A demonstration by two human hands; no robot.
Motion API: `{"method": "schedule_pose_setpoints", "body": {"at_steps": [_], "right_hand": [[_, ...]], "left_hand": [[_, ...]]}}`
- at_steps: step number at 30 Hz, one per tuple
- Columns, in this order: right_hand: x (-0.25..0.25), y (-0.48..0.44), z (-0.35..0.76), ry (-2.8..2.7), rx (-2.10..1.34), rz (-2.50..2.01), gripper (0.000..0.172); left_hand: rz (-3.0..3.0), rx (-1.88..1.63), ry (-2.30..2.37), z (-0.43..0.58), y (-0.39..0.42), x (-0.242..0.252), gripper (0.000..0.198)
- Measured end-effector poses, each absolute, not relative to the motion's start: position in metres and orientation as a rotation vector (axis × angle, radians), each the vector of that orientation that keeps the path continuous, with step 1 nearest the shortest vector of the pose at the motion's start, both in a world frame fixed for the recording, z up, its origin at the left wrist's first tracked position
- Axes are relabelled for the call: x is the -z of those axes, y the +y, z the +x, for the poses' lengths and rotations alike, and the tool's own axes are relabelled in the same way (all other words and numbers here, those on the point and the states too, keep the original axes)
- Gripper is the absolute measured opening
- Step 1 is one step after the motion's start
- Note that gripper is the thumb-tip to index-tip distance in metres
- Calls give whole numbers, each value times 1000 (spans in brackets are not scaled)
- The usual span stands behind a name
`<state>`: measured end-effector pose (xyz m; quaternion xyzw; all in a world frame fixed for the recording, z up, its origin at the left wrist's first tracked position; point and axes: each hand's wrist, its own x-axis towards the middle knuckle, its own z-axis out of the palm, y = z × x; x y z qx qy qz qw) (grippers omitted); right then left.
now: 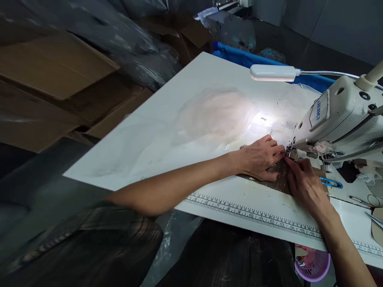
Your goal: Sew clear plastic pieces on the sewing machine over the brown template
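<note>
A dark brown piece of material lies flat on the white sewing table, under the presser foot of a white sewing machine. My left hand rests on the piece with its fingers pressed together, fingertips right at the foot. My right hand lies on the piece from the near side, fingers together and pointing at the same spot. Both hands press the material down beside the needle.
A small white lamp on a gooseneck shines on the table. A printed ruler runs along the table's near edge. Blue-handled snips lie to the right. Cardboard boxes stand at the left, and a purple basket sits below the table.
</note>
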<state>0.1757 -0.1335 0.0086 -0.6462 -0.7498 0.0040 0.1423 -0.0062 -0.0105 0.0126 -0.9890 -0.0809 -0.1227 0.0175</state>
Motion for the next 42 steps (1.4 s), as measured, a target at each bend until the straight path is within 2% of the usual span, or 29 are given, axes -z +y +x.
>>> {"method": "schedule_pose_setpoints", "body": {"at_steps": [5,11,15,20,24,27,30,35,38,42], "right_hand": [[-24,-134,188,-1933,-243,-1796,42],[-31,-124,200,-1633,-551,-1998,73],[-27,-130,203,-1552,-599,-1979,71],[-18,-159,202,-1735,-319,-1864,50],[-2,-178,198,-1879,14,-1642,28],[7,-183,198,-1950,152,-1524,28],[10,-182,201,-1962,264,-1496,28],[17,-178,210,-1916,431,-1484,22],[35,-178,223,-1814,531,-1676,36],[66,-177,244,-1753,419,-1728,36]], "left_hand": [[-3062,302,-305,-5,-11,-15,57],[-3055,231,-362,-3,-13,-18,58],[-3047,203,-393,-3,-13,-20,61],[-3071,240,-422,-3,-12,-15,60],[-3069,465,-532,-1,-12,-8,50],[-2999,588,-817,3,-7,-4,47],[-2971,452,-1026,11,8,-4,47],[-3075,157,-643,32,44,-14,48],[-3016,67,-504,41,55,-19,46],[-2918,113,-506,30,47,-28,45]]}}
